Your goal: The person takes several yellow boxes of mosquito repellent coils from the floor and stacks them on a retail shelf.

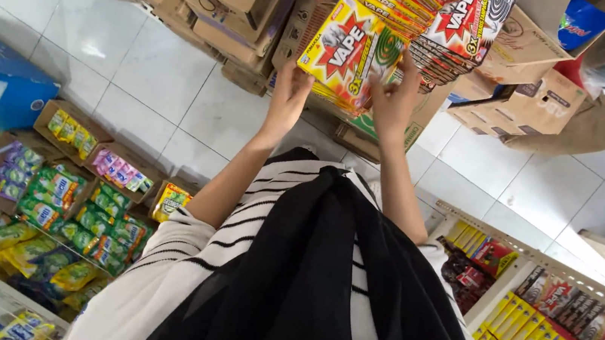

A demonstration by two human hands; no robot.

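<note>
Hands up front: left hand (287,94) and right hand (394,101) both clamp a flat yellow-and-red box (350,50), bottom of a stack (431,10) atop brown cartons (532,90).

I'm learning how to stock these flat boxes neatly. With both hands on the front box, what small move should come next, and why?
Probably lift the front yellow-and-red box a little clear before shifting it. The left hand and right hand grip its lower edge, and it leans against the stack of matching boxes, which looks tilted and could slide.
</note>
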